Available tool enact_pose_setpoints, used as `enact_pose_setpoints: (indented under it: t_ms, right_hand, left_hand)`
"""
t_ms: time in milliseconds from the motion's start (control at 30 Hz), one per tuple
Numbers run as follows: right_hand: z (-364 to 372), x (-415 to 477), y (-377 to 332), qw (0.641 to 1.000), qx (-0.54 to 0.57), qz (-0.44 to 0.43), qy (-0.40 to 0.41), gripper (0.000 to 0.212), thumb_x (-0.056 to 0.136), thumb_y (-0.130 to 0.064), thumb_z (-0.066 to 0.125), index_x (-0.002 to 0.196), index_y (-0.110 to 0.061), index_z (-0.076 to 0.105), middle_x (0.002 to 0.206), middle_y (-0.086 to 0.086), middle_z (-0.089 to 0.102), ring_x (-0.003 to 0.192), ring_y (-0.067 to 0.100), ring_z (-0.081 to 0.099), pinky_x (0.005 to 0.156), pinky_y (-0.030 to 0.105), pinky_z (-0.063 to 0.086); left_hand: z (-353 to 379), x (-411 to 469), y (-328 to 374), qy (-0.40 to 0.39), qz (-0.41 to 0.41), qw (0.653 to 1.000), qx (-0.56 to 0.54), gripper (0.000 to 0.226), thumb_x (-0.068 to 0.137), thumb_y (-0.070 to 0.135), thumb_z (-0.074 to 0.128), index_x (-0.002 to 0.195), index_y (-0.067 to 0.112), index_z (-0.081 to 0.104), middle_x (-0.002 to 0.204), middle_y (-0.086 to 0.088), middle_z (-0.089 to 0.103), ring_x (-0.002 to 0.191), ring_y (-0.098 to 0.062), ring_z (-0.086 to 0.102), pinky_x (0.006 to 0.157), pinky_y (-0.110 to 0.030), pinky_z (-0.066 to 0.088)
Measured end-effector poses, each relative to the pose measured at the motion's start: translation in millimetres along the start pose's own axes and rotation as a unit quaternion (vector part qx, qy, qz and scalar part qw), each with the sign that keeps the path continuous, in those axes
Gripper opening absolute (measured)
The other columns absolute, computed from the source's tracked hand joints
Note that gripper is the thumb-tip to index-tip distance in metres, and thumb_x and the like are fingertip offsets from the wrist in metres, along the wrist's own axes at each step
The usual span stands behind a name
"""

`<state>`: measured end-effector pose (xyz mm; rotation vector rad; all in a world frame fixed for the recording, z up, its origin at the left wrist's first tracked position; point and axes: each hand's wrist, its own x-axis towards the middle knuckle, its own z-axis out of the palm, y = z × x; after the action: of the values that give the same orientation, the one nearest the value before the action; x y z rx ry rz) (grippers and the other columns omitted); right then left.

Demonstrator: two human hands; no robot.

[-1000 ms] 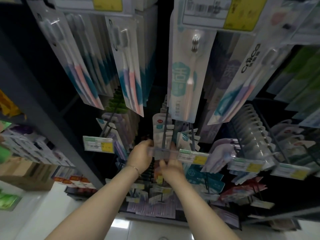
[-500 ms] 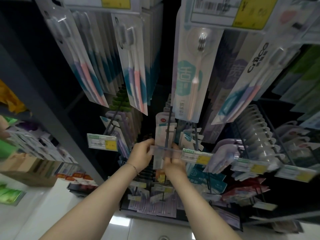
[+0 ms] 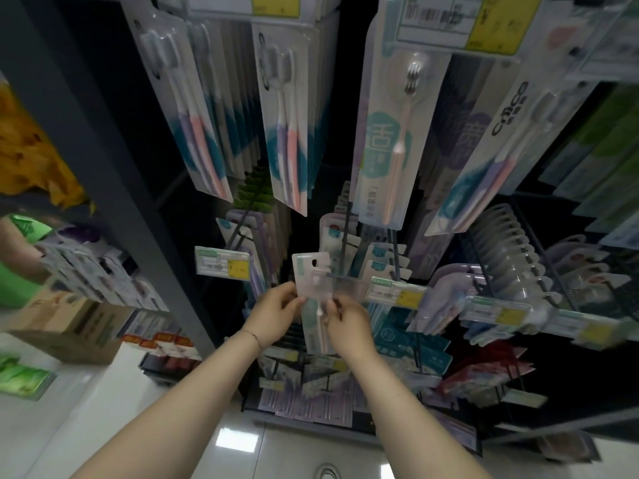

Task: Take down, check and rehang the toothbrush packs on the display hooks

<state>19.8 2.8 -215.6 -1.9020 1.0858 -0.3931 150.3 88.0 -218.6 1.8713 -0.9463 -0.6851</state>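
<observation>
While the left hand (image 3: 276,316) and right hand (image 3: 349,323) each pinch the pack (image 3: 304,276) by its sides, holding it flat should help line its hole up squarely with the hook (image 3: 345,233).

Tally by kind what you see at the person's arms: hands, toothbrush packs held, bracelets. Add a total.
hands: 2 (left hand, right hand)
toothbrush pack held: 1
bracelet: 1
total: 4
</observation>
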Motion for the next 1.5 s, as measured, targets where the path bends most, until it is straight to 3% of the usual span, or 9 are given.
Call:
enact_pose_setpoints:
  t_ms: [133, 367, 633, 833, 967, 1067, 1200, 1333, 1500]
  right_hand:
    - [4.4, -13.8, -3.6, 0.999, -0.032, -0.02, -0.027, 0.021, 0.099, -0.027, 0.046, 0.086, -0.018, 0.06, 0.085, 0.006, 0.065, 0.081, 0.024, 0.062, 0.079, 0.041, 0.052]
    - [11.6, -46.2, 2.5, 0.994, -0.052, -0.062, -0.067, 0.018, 0.096, -0.023, 0.053, 0.084, -0.013, 0.06, 0.078, 0.007, 0.064, 0.076, 0.021, 0.063, 0.077, 0.04, 0.053]
    - [-13.1, -64.2, -13.9, 0.987, -0.022, -0.153, -0.042, 0.017, 0.096, -0.025, 0.052, 0.087, -0.014, 0.058, 0.081, 0.005, 0.062, 0.076, 0.021, 0.062, 0.073, 0.043, 0.053]
    - [-65.4, -70.9, -36.7, 0.984, 0.062, -0.164, -0.025, 0.012, 0.098, -0.019, 0.051, 0.09, -0.016, 0.06, 0.083, 0.004, 0.064, 0.077, 0.021, 0.064, 0.071, 0.036, 0.053]
    - [-108.4, -77.8, -35.3, 0.978, 0.12, -0.166, -0.02, 0.011, 0.098, -0.02, 0.052, 0.103, -0.019, 0.062, 0.084, 0.0, 0.066, 0.069, 0.015, 0.064, 0.063, 0.025, 0.053]
    - [-143.7, -78.7, -20.8, 0.979, 0.127, -0.16, -0.02, 0.019, 0.098, -0.022, 0.054, 0.114, -0.019, 0.062, 0.088, -0.002, 0.067, 0.064, 0.016, 0.065, 0.065, 0.031, 0.057]
    - [-186.7, -76.0, -3.2, 0.977, 0.109, -0.18, -0.004, 0.011, 0.098, -0.019, 0.052, 0.1, -0.021, 0.062, 0.074, -0.002, 0.062, 0.056, 0.013, 0.061, 0.063, 0.036, 0.054]
    - [-225.0, -77.3, 6.7, 0.973, 0.146, -0.179, 0.03, 0.016, 0.1, -0.016, 0.049, 0.087, -0.017, 0.06, 0.065, 0.0, 0.059, 0.049, 0.013, 0.057, 0.056, 0.033, 0.05]
    - [-272.6, -77.5, 22.2, 0.964, 0.174, -0.173, 0.101, 0.019, 0.1, -0.017, 0.048, 0.084, -0.013, 0.057, 0.058, 0.002, 0.054, 0.047, 0.012, 0.055, 0.049, 0.024, 0.046]
  left_hand:
    - [-5.6, -18.8, -4.6, 0.002, -0.033, 0.999, -0.016, 0.01, 0.095, 0.015, 0.058, 0.098, 0.022, 0.065, 0.093, 0.002, 0.071, 0.085, -0.011, 0.067, 0.079, -0.028, 0.054]
    - [-12.2, -59.0, -22.4, -0.009, -0.051, 0.999, 0.003, 0.021, 0.087, 0.009, 0.067, 0.104, 0.021, 0.067, 0.094, 0.003, 0.072, 0.09, -0.012, 0.068, 0.089, -0.035, 0.055]
    - [-24.9, -86.9, 9.5, 0.027, 0.012, 0.998, -0.058, 0.018, 0.086, 0.007, 0.069, 0.097, 0.02, 0.067, 0.092, 0.0, 0.073, 0.089, -0.009, 0.069, 0.086, -0.029, 0.054]
    - [-16.9, -89.5, 56.6, 0.05, 0.062, 0.995, -0.052, 0.017, 0.084, 0.008, 0.071, 0.087, 0.024, 0.068, 0.084, 0.008, 0.072, 0.084, -0.01, 0.069, 0.079, -0.026, 0.053]
    - [4.2, -91.8, 96.9, 0.08, 0.098, 0.991, -0.042, 0.017, 0.085, 0.008, 0.07, 0.083, 0.024, 0.067, 0.079, 0.006, 0.071, 0.079, -0.007, 0.068, 0.074, -0.022, 0.054]
    - [21.6, -91.9, 128.8, 0.077, 0.127, 0.987, -0.061, 0.017, 0.086, 0.006, 0.068, 0.084, 0.022, 0.067, 0.081, 0.003, 0.071, 0.08, -0.008, 0.068, 0.075, -0.022, 0.055]
    - [47.5, -86.4, 170.3, 0.067, 0.156, 0.981, -0.091, 0.009, 0.086, 0.007, 0.068, 0.088, 0.016, 0.068, 0.084, 0.001, 0.072, 0.08, -0.008, 0.068, 0.073, -0.019, 0.054]
    - [83.1, -78.0, 210.4, 0.044, 0.183, 0.973, -0.135, 0.014, 0.085, 0.003, 0.068, 0.086, 0.017, 0.067, 0.077, 0.007, 0.072, 0.074, -0.003, 0.066, 0.067, -0.015, 0.051]
    - [132.0, -63.0, 247.6, 0.02, 0.206, 0.965, -0.16, 0.011, 0.087, 0.007, 0.067, 0.094, 0.016, 0.067, 0.086, 0.003, 0.072, 0.082, -0.007, 0.067, 0.073, -0.019, 0.053]
